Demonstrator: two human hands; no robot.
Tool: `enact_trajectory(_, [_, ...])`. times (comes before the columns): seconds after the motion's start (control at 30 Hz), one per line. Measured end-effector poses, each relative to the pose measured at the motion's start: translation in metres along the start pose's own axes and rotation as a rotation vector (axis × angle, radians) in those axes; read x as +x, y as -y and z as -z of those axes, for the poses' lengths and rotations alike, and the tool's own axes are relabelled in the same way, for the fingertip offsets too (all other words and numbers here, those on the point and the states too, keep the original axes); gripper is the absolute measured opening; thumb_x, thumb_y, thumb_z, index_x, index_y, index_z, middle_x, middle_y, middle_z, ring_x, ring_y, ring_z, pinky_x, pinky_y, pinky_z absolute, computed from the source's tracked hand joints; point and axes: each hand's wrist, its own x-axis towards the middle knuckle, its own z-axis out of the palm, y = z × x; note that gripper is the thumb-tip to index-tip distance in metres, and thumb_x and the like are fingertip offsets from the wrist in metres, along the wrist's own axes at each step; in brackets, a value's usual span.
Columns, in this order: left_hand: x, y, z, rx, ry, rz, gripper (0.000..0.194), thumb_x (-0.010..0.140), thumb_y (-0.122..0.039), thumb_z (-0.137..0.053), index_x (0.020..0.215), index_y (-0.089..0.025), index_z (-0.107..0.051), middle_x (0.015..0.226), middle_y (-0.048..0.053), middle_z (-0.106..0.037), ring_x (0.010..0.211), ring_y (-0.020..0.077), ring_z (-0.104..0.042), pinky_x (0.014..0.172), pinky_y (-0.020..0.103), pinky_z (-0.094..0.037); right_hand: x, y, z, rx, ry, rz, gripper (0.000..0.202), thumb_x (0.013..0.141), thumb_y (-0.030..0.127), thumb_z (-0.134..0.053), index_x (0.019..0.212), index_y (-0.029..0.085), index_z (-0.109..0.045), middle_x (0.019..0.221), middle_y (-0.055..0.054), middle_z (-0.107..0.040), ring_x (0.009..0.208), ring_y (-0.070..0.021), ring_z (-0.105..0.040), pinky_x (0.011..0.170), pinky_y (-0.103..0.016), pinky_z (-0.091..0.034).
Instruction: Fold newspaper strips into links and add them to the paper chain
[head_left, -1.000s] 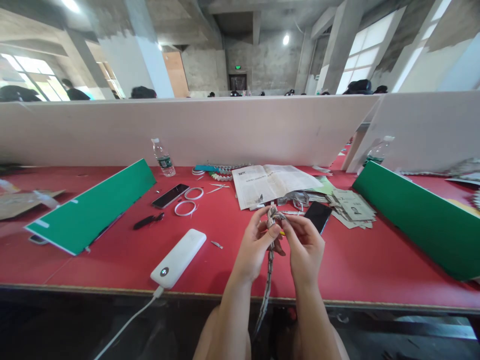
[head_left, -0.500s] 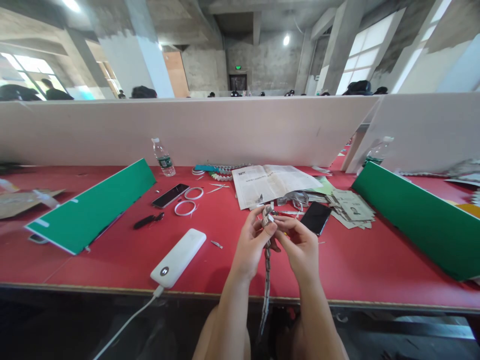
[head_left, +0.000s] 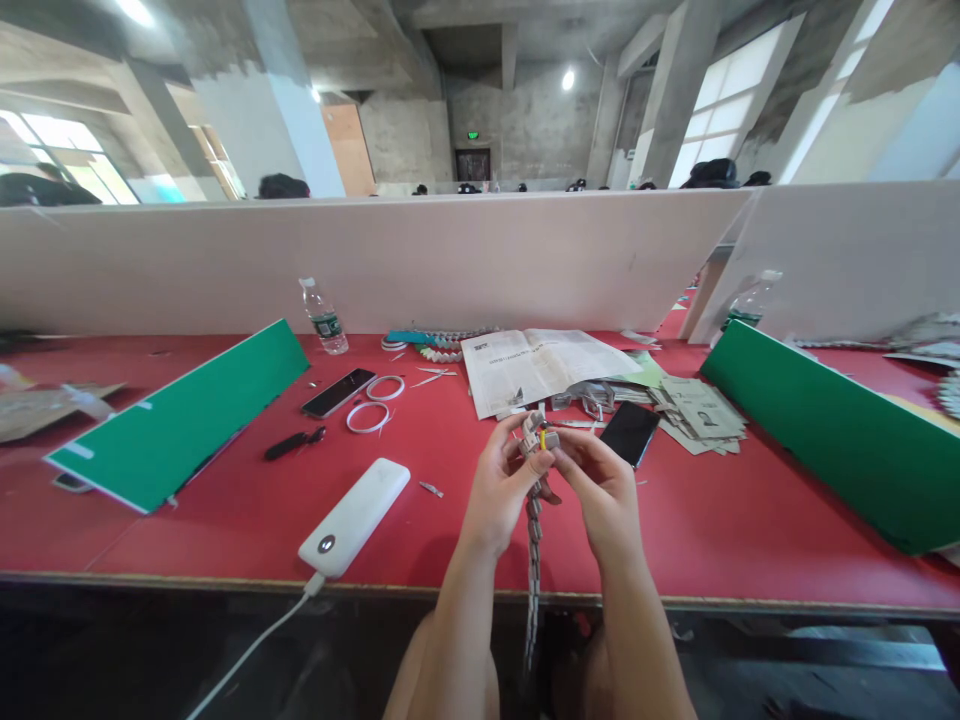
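My left hand is closed around the upper end of a folded-paper chain, thumb on its near side. The chain is grey-white, made of small interlocked folds, and hangs down past the table's front edge. My right hand meets it from the right, thumb and fingers pinching a small folded paper piece against the chain's top. A bit of yellow shows beside that piece. Several fingertips are hidden behind the chain. Just beyond my hands lies an open printed sheet over stacked paper strips.
On the red table are a black phone, cut paper pieces, a white power bank with cable, tape rings, a second phone and scissors. Green boards flank both sides; a pale partition stands behind.
Both hands stay at nearly the same place. The small paper piece at the right fingertips has turned, and yellow now shows more plainly beside it. The hanging chain has swung slightly.
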Motion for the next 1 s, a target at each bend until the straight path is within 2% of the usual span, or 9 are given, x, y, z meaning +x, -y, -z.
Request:
enact_trajectory(0.1, [-0.0001,0.0013,-0.0012,-0.004,0.019,0.002,0.047,0.074,-0.031,-0.067,0.116,-0.021,-0.047,0.081,-0.001,-0.057,0.051,0.0068,-0.052,0.049,0.027,-0.054,-0.0023,-0.0017,-0.0032,-0.1,-0.101,0.096,0.013,0.079,0.025,-0.062,0.091,0.02,-0.064,0.088,-0.005,-0.067,0.082,-0.0187,-0.064,0.073,-0.032,-0.052])
enact_trajectory(0.17, [-0.0004,0.0023,-0.0018,-0.014,0.03,0.006,0.047,0.074,-0.031,-0.067,0.116,-0.021,-0.047,0.081,-0.001,-0.056,0.052,0.0073,-0.052,0.049,0.026,-0.054,-0.0033,-0.0016,-0.0057,-0.153,-0.135,0.138,0.012,0.079,0.025,-0.061,0.09,0.02,-0.063,0.085,-0.004,-0.067,0.079,-0.0178,-0.064,0.071,-0.031,-0.051])
enact_trajectory(0.43, [-0.0023,0.0014,-0.0033,-0.02,0.043,0.025,0.046,0.075,-0.03,-0.066,0.116,-0.021,-0.048,0.086,0.002,-0.057,0.063,0.0111,-0.055,0.049,0.024,-0.053,-0.0043,0.0003,-0.0081,-0.285,-0.164,0.191,0.011,0.08,0.023,-0.061,0.091,0.02,-0.062,0.085,-0.004,-0.066,0.074,-0.0167,-0.063,0.064,-0.029,-0.051])
enact_trajectory(0.63, [-0.0019,0.0012,-0.004,-0.009,0.038,0.025,0.047,0.074,-0.032,-0.067,0.116,-0.022,-0.048,0.084,0.001,-0.056,0.06,0.0109,-0.054,0.048,0.025,-0.052,-0.005,0.0012,-0.0085,-0.323,-0.2,0.242,0.017,0.08,0.021,-0.061,0.097,0.02,-0.061,0.09,-0.005,-0.065,0.08,-0.0176,-0.063,0.071,-0.032,-0.052])
enact_trajectory(1.0, [-0.0026,0.0014,-0.0047,-0.002,0.039,0.021,0.047,0.074,-0.033,-0.066,0.115,-0.022,-0.048,0.081,0.0,-0.055,0.057,0.0103,-0.054,0.047,0.025,-0.052,-0.0056,0.0005,-0.0083,-0.317,-0.217,0.25,0.014,0.08,0.02,-0.06,0.094,0.02,-0.06,0.087,-0.004,-0.065,0.079,-0.0171,-0.063,0.07,-0.03,-0.052])
